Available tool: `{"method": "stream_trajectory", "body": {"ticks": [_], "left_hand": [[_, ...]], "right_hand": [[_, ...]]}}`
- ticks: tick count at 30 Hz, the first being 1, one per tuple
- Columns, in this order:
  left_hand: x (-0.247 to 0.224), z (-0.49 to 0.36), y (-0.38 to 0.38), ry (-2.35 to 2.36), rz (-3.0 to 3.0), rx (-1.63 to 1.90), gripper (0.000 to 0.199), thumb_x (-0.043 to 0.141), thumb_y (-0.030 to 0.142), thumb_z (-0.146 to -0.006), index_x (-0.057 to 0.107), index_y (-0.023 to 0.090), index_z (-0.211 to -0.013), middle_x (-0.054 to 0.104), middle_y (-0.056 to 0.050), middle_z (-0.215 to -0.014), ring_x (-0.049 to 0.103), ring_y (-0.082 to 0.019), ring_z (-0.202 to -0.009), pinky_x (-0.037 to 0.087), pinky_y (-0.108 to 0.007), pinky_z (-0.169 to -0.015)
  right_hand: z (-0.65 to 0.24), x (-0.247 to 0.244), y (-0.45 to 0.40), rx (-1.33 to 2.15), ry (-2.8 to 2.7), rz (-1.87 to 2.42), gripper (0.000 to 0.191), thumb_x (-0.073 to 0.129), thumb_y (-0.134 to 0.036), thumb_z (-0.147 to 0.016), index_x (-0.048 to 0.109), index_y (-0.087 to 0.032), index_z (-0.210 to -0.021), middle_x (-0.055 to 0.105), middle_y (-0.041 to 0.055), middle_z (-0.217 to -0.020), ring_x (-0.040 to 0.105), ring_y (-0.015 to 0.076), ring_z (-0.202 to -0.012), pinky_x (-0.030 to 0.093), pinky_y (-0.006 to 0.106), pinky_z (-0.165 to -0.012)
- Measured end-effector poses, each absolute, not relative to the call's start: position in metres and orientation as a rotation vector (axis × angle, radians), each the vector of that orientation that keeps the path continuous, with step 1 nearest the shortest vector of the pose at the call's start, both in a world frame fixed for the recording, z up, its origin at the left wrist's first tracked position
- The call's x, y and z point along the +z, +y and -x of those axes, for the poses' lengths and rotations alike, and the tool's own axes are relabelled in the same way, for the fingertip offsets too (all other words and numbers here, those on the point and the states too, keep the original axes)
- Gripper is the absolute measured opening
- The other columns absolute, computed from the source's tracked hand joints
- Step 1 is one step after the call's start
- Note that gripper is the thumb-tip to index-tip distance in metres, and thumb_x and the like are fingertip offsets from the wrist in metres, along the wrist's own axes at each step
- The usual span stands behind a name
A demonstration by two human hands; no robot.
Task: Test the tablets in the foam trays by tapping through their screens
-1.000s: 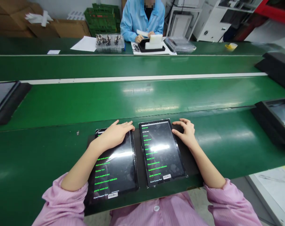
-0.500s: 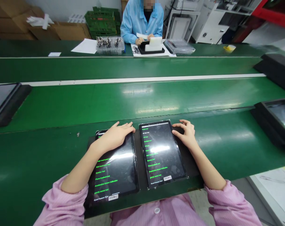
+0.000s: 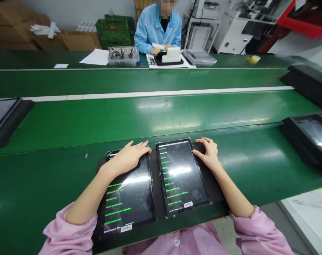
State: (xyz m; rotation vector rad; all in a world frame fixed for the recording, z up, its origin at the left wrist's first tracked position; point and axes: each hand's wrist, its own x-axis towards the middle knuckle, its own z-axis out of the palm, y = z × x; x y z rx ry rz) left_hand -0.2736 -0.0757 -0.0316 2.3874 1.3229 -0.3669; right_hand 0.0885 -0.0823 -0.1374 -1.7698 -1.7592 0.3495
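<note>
Two tablets lie side by side on a black tray (image 3: 156,177) at the bench's near edge. Both screens list test names, mostly in green, and carry a small barcode label near the bottom. Across the top of the left tablet (image 3: 134,202) rests my left hand (image 3: 131,156), palm down with fingers stretched out, hiding part of its list. My right hand (image 3: 208,152) is at the upper right edge of the right tablet (image 3: 182,177). Its thumb is near the tablet's side, apart from the curved fingers, and it holds nothing that I can see.
More trays with tablets sit at the left (image 3: 6,120) and the right (image 3: 312,138). A green conveyor belt (image 3: 110,120) runs across. Beyond it, a co-worker in a blue coat (image 3: 158,32) handles a dark device beside a parts box (image 3: 123,56) and clear trays (image 3: 199,56).
The whole view has shifted slightly, so the scene sits a little lower. Both hands keep nearly the same places at the tablets.
</note>
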Motion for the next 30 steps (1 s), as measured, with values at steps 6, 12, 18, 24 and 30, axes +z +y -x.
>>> {"method": "stream_trajectory", "body": {"ticks": [6, 12, 18, 24, 30], "left_hand": [[-0.032, 0.268, -0.077, 1.371, -2.364, -0.373, 0.073, 0.03, -0.006, -0.078, 0.06, 0.024, -0.137, 0.035, -0.01, -0.164, 0.035, -0.019, -0.152, 0.02, -0.056, -0.127], [-0.033, 0.266, -0.076, 1.366, -2.381, -0.301, 0.065, 0.029, -0.003, -0.081, 0.063, 0.021, -0.13, 0.048, -0.011, -0.156, 0.04, -0.019, -0.15, 0.017, -0.06, -0.127], [-0.033, 0.275, -0.064, 1.299, -2.318, -0.225, 0.061, 0.024, 0.003, -0.089, 0.059, 0.023, -0.134, 0.051, -0.008, -0.156, 0.044, -0.019, -0.147, 0.009, -0.063, -0.126], [0.023, 0.294, -0.113, 1.108, -2.301, 0.122, 0.051, 0.029, 0.04, -0.103, 0.058, 0.025, -0.141, 0.049, -0.003, -0.158, 0.044, -0.021, -0.147, 0.019, -0.052, -0.128], [0.035, 0.344, -0.181, 1.463, -2.294, 0.283, 0.064, 0.03, 0.066, -0.098, 0.063, 0.028, -0.138, 0.056, 0.0, -0.152, 0.052, -0.025, -0.14, 0.032, -0.052, -0.123]], "right_hand": [[-0.086, -0.14, -0.082, 0.34, -1.73, 1.751, 0.042, 0.066, -0.05, -0.078, 0.064, -0.027, -0.113, 0.057, 0.0096, -0.131, 0.05, 0.0341, -0.117, 0.039, 0.046, -0.095], [-0.084, -0.134, -0.081, 0.372, -1.705, 1.782, 0.047, 0.068, -0.046, -0.076, 0.062, -0.028, -0.118, 0.057, 0.0093, -0.13, 0.049, 0.035, -0.119, 0.04, 0.047, -0.096], [-0.082, -0.121, -0.072, 0.468, -1.688, 1.88, 0.052, 0.072, -0.043, -0.072, 0.062, -0.027, -0.121, 0.056, 0.0097, -0.13, 0.048, 0.0368, -0.121, 0.041, 0.053, -0.101], [-0.066, -0.052, -0.111, 0.678, -1.736, 1.629, 0.038, 0.064, -0.032, -0.084, 0.062, -0.022, -0.12, 0.06, 0.0123, -0.123, 0.056, 0.0317, -0.117, 0.045, 0.054, -0.106], [-0.041, 0.088, -0.229, 0.904, -2.034, 0.635, 0.024, 0.049, -0.018, -0.103, 0.069, -0.027, -0.115, 0.072, 0.0044, -0.099, 0.068, 0.02, -0.094, 0.059, 0.035, -0.085]]}}
